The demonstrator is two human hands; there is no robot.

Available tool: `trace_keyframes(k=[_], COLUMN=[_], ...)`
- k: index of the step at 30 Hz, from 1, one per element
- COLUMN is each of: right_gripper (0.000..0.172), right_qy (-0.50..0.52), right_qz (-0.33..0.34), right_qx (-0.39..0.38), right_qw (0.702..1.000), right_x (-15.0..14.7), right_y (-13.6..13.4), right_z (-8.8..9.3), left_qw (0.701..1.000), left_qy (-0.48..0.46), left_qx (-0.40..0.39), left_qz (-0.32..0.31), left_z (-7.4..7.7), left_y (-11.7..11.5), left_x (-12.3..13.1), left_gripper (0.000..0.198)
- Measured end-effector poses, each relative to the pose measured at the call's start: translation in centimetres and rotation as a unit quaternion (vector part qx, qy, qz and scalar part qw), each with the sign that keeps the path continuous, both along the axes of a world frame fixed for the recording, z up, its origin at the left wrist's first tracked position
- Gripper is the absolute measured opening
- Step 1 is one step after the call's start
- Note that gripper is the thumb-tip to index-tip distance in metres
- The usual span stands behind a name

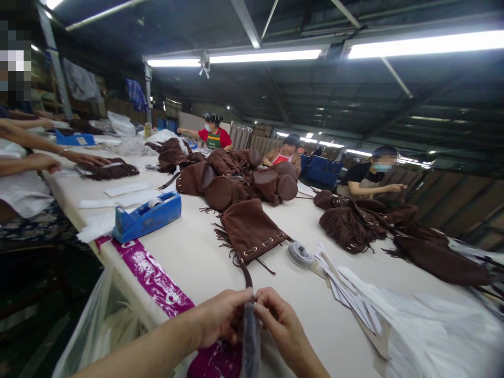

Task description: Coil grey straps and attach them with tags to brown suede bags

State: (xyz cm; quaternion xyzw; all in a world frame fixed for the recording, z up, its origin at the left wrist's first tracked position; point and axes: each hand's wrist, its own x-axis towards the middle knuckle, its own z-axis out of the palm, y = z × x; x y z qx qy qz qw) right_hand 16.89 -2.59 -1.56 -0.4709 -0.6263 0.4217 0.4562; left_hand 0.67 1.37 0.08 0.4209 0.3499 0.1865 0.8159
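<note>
Gripping strap (247, 277) with left hand (224, 317); touching clear sleeve (251, 344) around strap's nearer stretch with right hand (280, 324), close beside; cannot tell whether pinched. Note strap running lengthwise, forward to near-left corner of brown bag (254, 228), lying on table (197, 252) straight ahead. Judged about equally near both hands.

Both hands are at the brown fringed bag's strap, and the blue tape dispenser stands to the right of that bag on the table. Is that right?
Not quite: in the head view the blue tape dispenser stands to the left of the brown fringed bag. The left hand and right hand are indeed at its strap.
</note>
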Motion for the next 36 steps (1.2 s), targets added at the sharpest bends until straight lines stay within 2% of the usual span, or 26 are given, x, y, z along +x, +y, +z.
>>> trace_keyframes(k=[4, 6, 10, 14, 18, 21, 24, 26, 30, 36], right_gripper=[0.031, 0.029, 0.023, 0.018, 0.018, 0.017, 0.016, 0.017, 0.017, 0.013], right_qy=[-0.002, -0.002, -0.010, -0.080, -0.079, -0.071, -0.099, -0.126, -0.190, -0.241], right_qz=[0.005, 0.015, 0.016, -0.020, -0.010, 0.019, 0.005, -0.013, -0.048, -0.069], right_qx=[0.003, -0.007, -0.027, 0.010, 0.016, 0.035, 0.051, 0.061, 0.127, 0.171], right_qw=[1.000, 1.000, 0.999, 0.997, 0.997, 0.997, 0.994, 0.990, 0.972, 0.953], right_x=[0.1, 0.1, 0.1, 0.1, 0.0, -0.1, -0.2, -0.2, -0.4, -1.1], right_y=[0.6, 1.2, 3.0, 5.5, 6.6, 6.3, 6.4, 7.2, 9.9, 12.7], right_z=[-0.1, 0.2, 0.6, 0.5, 0.2, 0.0, -0.2, -0.3, -0.2, 0.2], left_qw=[0.996, 0.995, 0.998, 1.000, 0.996, 0.997, 0.997, 0.997, 0.994, 0.990], left_qy=[-0.074, -0.085, -0.027, 0.018, 0.006, -0.012, -0.015, 0.003, 0.055, 0.083], left_qx=[0.049, 0.049, 0.018, -0.013, -0.092, -0.067, -0.056, -0.066, -0.076, -0.098], left_qz=[-0.016, -0.023, 0.054, 0.007, -0.006, 0.031, 0.048, 0.049, 0.058, 0.051], left_z=[0.3, 0.2, -0.7, -1.3, -1.1, -0.9, -1.1, -1.4, -1.7, -1.3], left_y=[0.0, 0.6, 2.6, 4.0, 3.3, 2.1, 1.8, 2.6, 5.7, 8.1], left_x=[-1.1, -1.5, -1.5, -1.0, -0.8, -0.8, -0.9, -0.9, -0.7, 0.2], left_gripper=[0.033, 0.035, 0.040, 0.023, 0.029, 0.031, 0.038, 0.033, 0.014, 0.011])
